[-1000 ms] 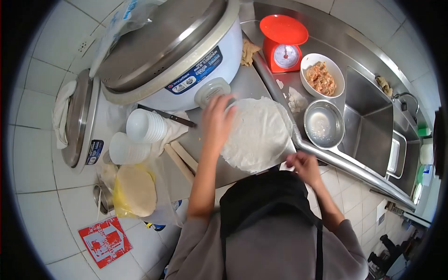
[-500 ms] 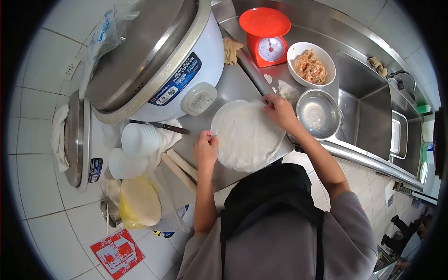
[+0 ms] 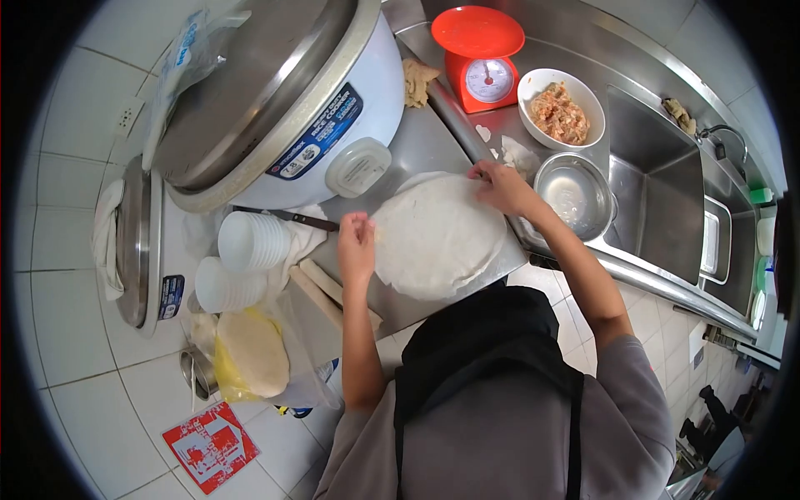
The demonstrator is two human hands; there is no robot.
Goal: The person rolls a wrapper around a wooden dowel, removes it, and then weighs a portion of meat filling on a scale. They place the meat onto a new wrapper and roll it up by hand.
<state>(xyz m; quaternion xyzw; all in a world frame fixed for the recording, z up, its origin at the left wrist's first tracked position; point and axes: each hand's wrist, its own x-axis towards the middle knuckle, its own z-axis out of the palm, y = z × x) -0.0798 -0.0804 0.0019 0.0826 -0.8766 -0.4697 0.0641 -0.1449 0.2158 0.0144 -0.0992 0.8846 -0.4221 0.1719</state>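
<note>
A round stack of thin white spring roll wrappers [image 3: 437, 237] lies on the steel counter, its layers showing as uneven edges. My left hand [image 3: 357, 243] is at the stack's left edge, thumb and fingers pinched together on the rim of a wrapper. At the upper right edge, my right hand [image 3: 502, 190] pinches the wrapper with its fingertips, which are partly hidden. Just right of that hand stands a steel pot [image 3: 572, 198] with some liquid in it. A knife [image 3: 308, 221] with a dark handle points toward my left hand.
Beyond the stack stands a large rice cooker [image 3: 333, 133]. A red scale [image 3: 479, 75] and a white bowl [image 3: 593, 108] of minced filling are by the sink [image 3: 654, 192]. To the left are stacked plastic tubs [image 3: 250, 242], rolling pins [image 3: 321, 287] and bagged dough [image 3: 252, 354].
My left hand has moved up and slightly left along the wrapper's edge. My right hand stays at the upper right edge. The whole view has shifted a little.
</note>
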